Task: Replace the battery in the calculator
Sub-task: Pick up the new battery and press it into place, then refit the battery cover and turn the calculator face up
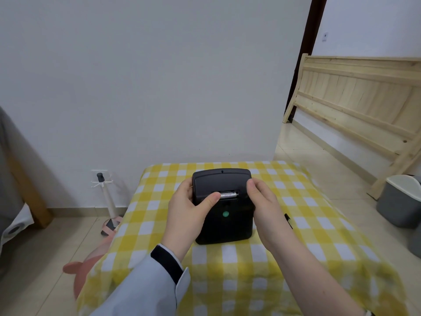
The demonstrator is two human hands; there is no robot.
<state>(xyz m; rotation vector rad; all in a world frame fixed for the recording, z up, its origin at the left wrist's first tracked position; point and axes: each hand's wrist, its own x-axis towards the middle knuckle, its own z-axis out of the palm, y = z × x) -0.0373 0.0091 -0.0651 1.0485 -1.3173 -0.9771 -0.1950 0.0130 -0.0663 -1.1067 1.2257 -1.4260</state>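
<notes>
The black calculator (227,226) is held back side up, tilted above the yellow-checked table (296,258). Its battery slot is uncovered and a silver battery (229,194) lies inside. My left hand (189,213) grips the calculator's left edge, thumb pressing on the battery's left end. My right hand (262,201) holds the right edge, thumb beside the slot. A green round sticker (225,214) sits below the slot.
A small black piece (288,220), perhaps the battery cover, lies on the cloth right of my right hand. Grey bins (398,201) and a wooden bed frame (355,103) stand to the right. A white stand (107,197) is by the wall at left.
</notes>
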